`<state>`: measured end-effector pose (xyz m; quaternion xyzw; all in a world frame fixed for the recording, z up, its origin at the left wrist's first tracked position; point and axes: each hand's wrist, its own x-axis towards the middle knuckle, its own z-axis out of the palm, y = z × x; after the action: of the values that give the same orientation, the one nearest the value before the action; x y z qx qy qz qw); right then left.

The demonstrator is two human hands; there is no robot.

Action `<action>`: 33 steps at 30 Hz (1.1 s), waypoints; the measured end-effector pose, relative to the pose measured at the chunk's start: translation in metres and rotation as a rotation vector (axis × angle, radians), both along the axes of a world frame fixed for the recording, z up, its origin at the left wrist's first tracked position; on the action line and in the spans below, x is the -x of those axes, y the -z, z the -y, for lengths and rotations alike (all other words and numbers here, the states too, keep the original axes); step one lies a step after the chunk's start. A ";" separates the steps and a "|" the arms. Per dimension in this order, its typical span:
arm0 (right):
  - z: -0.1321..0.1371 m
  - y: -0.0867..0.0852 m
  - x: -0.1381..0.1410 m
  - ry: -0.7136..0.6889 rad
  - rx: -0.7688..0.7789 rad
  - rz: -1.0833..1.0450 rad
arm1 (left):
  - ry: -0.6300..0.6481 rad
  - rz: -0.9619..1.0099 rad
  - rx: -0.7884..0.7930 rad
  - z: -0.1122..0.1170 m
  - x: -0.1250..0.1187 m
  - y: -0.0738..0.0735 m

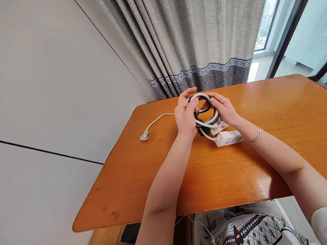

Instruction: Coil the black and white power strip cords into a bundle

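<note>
Above the wooden table, a looped bundle of white and black cables (208, 123) is gripped from both sides. My left hand (185, 113) is closed on its left side, thumb laid over the loops. My right hand (223, 107) closes on the right side of the same coil, its thumb at the upper right. Just below the coil lies a white power strip (228, 138), joined to a white cable. A black block (204, 131) shows at the coil's lower edge, partly hidden. From behind my left hand a thin white cord runs left to a pale plug (144, 135) on the table.
The orange-brown wooden table (123, 186) spans the view, with rounded corners. A white wall panel (36, 91) stands along its left side. Grey curtains (201, 29) hang behind its far edge. A glass door frame (294, 25) is at the right.
</note>
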<state>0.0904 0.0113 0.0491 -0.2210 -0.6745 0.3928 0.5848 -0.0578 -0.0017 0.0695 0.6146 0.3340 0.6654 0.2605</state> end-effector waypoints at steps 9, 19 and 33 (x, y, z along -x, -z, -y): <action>0.007 -0.006 -0.010 0.186 -0.072 0.192 | -0.057 -0.295 -0.125 -0.005 0.018 -0.012; 0.003 0.000 -0.005 0.043 -0.220 0.157 | -0.106 -0.149 -0.204 0.006 0.005 -0.013; 0.030 -0.008 0.007 0.073 -0.266 0.152 | 0.019 0.123 -0.052 0.007 0.006 -0.014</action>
<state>0.0836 -0.0184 0.0568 -0.1951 -0.7544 0.2607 0.5699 -0.0635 -0.0089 0.0832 0.5824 0.2943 0.7078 0.2707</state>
